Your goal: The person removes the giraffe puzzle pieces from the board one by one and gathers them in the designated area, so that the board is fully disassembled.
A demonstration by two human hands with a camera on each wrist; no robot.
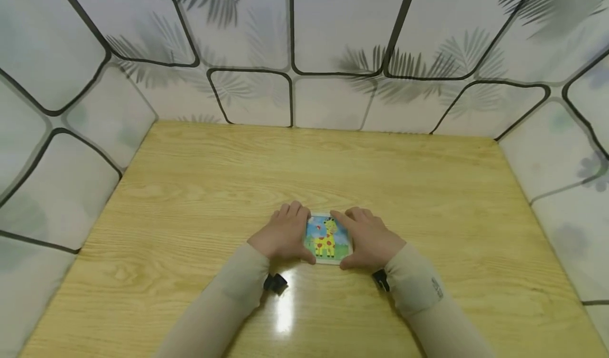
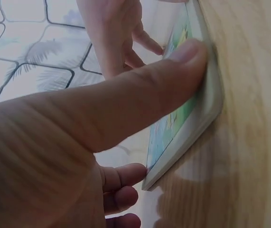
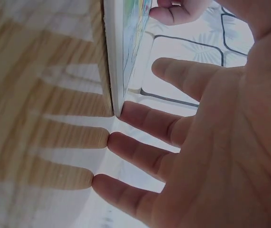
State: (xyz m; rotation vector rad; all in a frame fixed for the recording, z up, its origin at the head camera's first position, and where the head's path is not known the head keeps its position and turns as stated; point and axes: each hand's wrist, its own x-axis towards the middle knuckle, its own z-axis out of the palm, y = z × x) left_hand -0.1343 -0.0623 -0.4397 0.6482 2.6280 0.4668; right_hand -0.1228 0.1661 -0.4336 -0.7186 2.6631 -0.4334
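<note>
A small square giraffe picture board [image 1: 327, 240] with a pale rim lies on the wooden table between both hands. My left hand [image 1: 286, 235] holds its left side. In the left wrist view the left thumb [image 2: 185, 59] lies over the near edge of the board [image 2: 192, 123], and the index fingertip touches the far corner. At the right side is my right hand [image 1: 368, 239], its thumb by the near corner. The right wrist view shows the fingers [image 3: 149, 118] of that hand nearly straight, one tip at the board's corner [image 3: 117, 71] and two others on the tabletop.
The wood-grain table [image 1: 200, 189] is shiny and reflects light near the hands. Walls with a leaf and line pattern [image 1: 333, 99] enclose it at the back and on both sides. A black strap piece [image 1: 276, 283] shows at the left wrist, another [image 1: 381, 280] at the right.
</note>
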